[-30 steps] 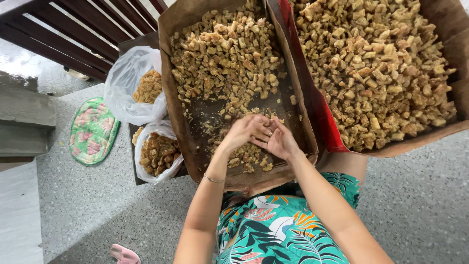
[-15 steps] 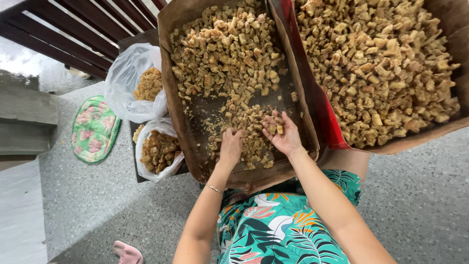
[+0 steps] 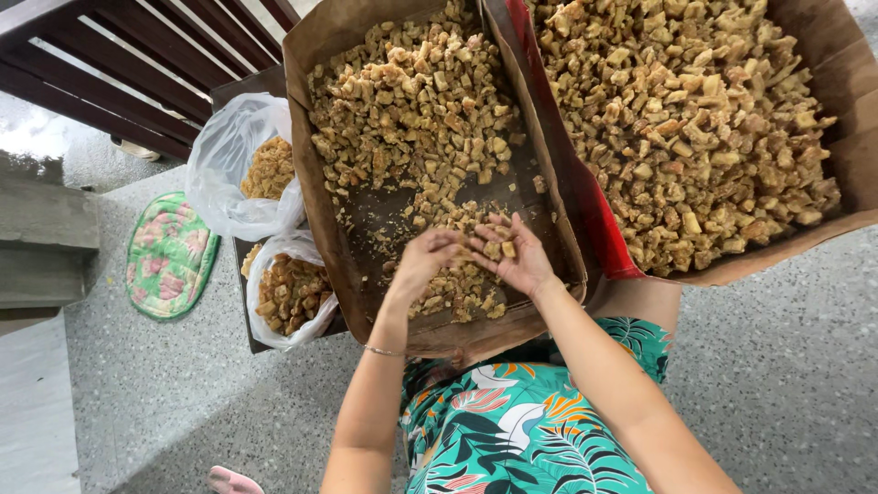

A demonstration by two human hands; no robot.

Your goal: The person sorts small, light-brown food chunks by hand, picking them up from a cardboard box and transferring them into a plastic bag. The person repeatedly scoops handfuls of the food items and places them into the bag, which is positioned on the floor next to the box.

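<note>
A brown cardboard box [image 3: 302, 155] lies in front of me, partly filled with small golden-brown chunks [image 3: 412, 101]. My right hand [image 3: 512, 261] is turned palm up over the box's near end and cups a few of the chunks. My left hand [image 3: 422, 261] hovers beside it, fingers curled down and touching the pieces in the right palm. More chunks lie under both hands on the box floor. A bracelet circles my left wrist.
A second, larger cardboard box [image 3: 823, 165] with a red flap, heaped with the same chunks, sits to the right. Two clear plastic bags [image 3: 224, 165] [image 3: 283, 293] with chunks rest on a dark tray at left. A floral mat [image 3: 169, 256] lies on the speckled floor.
Both hands lifted from the pile in the box. The right hand turned palm up with several chunks in it, and the left hand came over to meet it.
</note>
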